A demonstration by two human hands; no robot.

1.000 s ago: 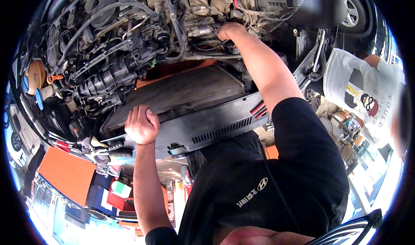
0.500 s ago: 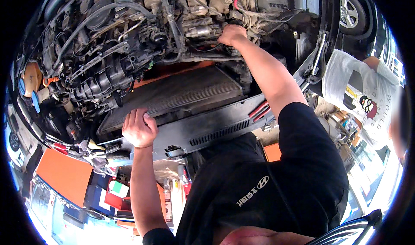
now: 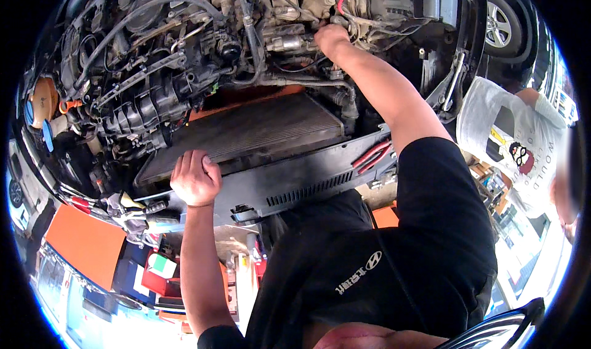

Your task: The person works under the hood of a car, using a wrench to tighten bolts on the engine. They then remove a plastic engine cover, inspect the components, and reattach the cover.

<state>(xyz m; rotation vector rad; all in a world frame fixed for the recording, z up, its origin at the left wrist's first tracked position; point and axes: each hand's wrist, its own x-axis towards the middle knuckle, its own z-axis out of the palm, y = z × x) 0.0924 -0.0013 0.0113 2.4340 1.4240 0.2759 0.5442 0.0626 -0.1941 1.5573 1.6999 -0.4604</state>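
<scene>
My left hand [image 3: 196, 178] rests at the inner edge of the black slotted front panel [image 3: 289, 196], next to the finned radiator [image 3: 246, 133]. Its fingers are curled over that edge. Deep in the engine bay, my right hand [image 3: 332, 40] is closed among hoses and wires, to the right of a silvery cylindrical part [image 3: 286, 43]. What its fingertips hold is hidden behind the hand. Just above it a red-tipped cable [image 3: 341, 1] sticks up. Red-handled pliers [image 3: 371, 157] lie on the panel, below my right forearm.
Left of the radiator sits a black ribbed intake manifold [image 3: 144, 116], with a tan reservoir [image 3: 45, 102] beyond it. On the right stands a person in a light printed shirt [image 3: 511, 139], near another car's wheel [image 3: 500, 25]. An orange-topped surface [image 3: 86, 241] is at lower left.
My right hand has shifted slightly upward within the same group of parts. My left hand keeps its place on the panel edge. The view has moved a little.
</scene>
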